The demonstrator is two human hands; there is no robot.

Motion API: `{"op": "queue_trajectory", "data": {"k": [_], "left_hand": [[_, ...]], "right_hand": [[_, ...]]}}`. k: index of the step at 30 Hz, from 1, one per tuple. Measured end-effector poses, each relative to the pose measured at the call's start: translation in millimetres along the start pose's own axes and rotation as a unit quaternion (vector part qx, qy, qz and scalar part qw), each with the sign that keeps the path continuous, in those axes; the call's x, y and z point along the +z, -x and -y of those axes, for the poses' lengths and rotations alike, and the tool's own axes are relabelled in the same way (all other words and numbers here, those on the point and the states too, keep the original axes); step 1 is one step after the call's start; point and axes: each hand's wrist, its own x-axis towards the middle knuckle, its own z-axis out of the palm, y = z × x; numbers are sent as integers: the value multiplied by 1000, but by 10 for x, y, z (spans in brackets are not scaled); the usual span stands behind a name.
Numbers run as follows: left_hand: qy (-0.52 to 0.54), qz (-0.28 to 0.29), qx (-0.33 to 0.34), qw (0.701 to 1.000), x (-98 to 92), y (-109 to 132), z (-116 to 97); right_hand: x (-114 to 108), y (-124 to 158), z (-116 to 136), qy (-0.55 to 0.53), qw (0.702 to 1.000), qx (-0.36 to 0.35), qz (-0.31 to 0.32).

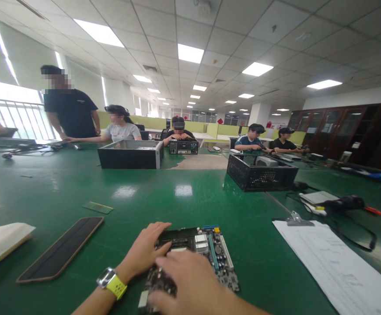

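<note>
The circuit board lies on the green table at bottom centre of the frame, its long side running up and away from the person. Both hands are on it. The left hand, with a yellow watch on its wrist, rests loosely curved fingertips on the board's upper left edge and grips nothing. The right hand lies palm down over the near half, and I cannot tell whether it grips anything.
</note>
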Motion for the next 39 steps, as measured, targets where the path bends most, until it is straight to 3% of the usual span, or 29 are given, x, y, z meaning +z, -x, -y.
{"op": "queue_trajectory", "data": {"k": [3,6,9,18,23,31,39], "left_hand": [[1,20,-2,1000,0,21,-11],[2,21,-14,1000,-18,20,-32],[6,22,-24,999,-37,4,-35],[16,-8,-35,999,18,-45,4],[15,-16,-25,999,32,-93,-27],[-3,-18,-38,999,36,-62,7],[-2,-12,-48,999,23,-56,-5]], "right_hand": [[-114,-252,-401,30,991,82,-98],[-56,-392,-846,24,983,152,-103],[86,-381,-1054,7,981,170,-90],[106,-331,-995,2,979,163,-120],[138,-382,-1058,-8,973,197,-120],[124,-366,-1026,-32,975,158,-152],[142,-380,-1036,-19,973,179,-146]]}}
